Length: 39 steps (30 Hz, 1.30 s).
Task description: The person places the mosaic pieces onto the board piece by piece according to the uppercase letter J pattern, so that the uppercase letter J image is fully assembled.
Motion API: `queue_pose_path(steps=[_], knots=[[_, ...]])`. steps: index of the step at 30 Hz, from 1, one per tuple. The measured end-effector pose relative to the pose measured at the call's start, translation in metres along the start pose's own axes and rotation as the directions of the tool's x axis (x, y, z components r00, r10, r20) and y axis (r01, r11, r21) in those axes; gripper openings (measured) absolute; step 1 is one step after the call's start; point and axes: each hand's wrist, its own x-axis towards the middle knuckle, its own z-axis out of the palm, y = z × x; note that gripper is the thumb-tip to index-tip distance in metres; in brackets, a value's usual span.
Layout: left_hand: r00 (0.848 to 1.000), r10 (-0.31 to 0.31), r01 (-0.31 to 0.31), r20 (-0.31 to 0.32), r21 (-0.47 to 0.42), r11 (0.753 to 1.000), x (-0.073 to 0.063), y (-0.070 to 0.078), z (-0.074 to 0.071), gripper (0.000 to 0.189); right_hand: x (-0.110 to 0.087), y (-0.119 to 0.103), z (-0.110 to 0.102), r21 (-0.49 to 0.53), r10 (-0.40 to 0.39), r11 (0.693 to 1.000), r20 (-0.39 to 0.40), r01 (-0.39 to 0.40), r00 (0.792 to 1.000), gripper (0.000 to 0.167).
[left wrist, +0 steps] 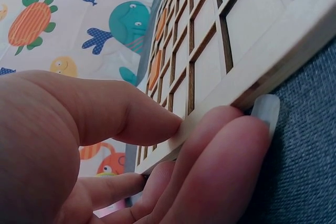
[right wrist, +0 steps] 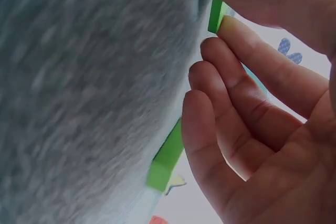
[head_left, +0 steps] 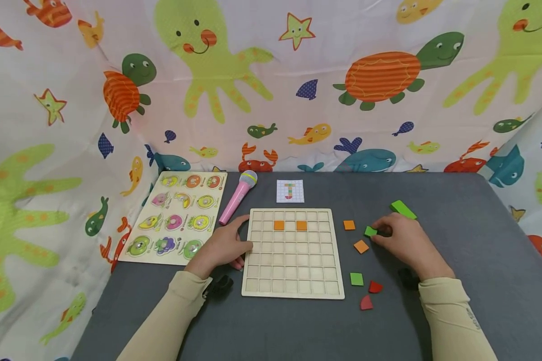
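A wooden grid board (head_left: 293, 253) lies on the table, with two orange square tiles (head_left: 279, 225) in its upper cells. My left hand (head_left: 223, 245) grips the board's left edge; in the left wrist view the thumb (left wrist: 149, 121) presses the frame from above and the fingers lie along its side. To the right of the board, my right hand (head_left: 402, 240) pinches a green square tile (head_left: 370, 231) between thumb and index finger. The right wrist view shows this green tile (right wrist: 214, 14) at the fingertips, its other fingers held together below.
Right of the board lie loose orange tiles (head_left: 349, 225), a green square (head_left: 356, 279) and red quarter-round pieces (head_left: 366, 303). A green block (head_left: 403, 209) sits beyond my right hand. A pattern card (head_left: 290, 191), pink toy microphone (head_left: 238, 196) and fruit puzzle (head_left: 173, 215) lie behind and left.
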Motion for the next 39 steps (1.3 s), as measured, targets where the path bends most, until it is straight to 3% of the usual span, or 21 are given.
queue_pose_path(steps=[4, 13, 21, 28, 39], knots=[[1.000, 0.005, -0.005, -0.006, 0.007, 1.000, 0.001, 0.000, 0.000, 0.082, 0.007, -0.018, 0.004, 0.005, -0.031, 1.000, 0.015, 0.030, 0.999, 0.029], [1.000, 0.001, -0.001, 0.005, -0.002, 1.000, 0.002, 0.000, 0.001, 0.082, 0.035, -0.087, 0.021, 0.043, -0.108, 0.994, 0.048, 0.106, 0.993, 0.025], [1.000, 0.009, -0.009, 0.004, -0.019, 1.000, 0.001, -0.001, 0.000, 0.081, 0.061, -0.130, 0.046, 0.095, -0.218, 0.973, 0.094, 0.209, 0.971, 0.022], [1.000, 0.022, -0.022, 0.008, -0.014, 1.000, 0.003, -0.001, 0.002, 0.080, 0.070, -0.145, 0.058, 0.088, -0.235, 0.970, 0.122, 0.225, 0.964, 0.020], [1.000, 0.007, -0.007, -0.002, -0.004, 1.000, 0.001, 0.001, 0.000, 0.081, 0.073, -0.145, 0.066, 0.065, -0.237, 0.971, 0.123, 0.231, 0.964, 0.019]])
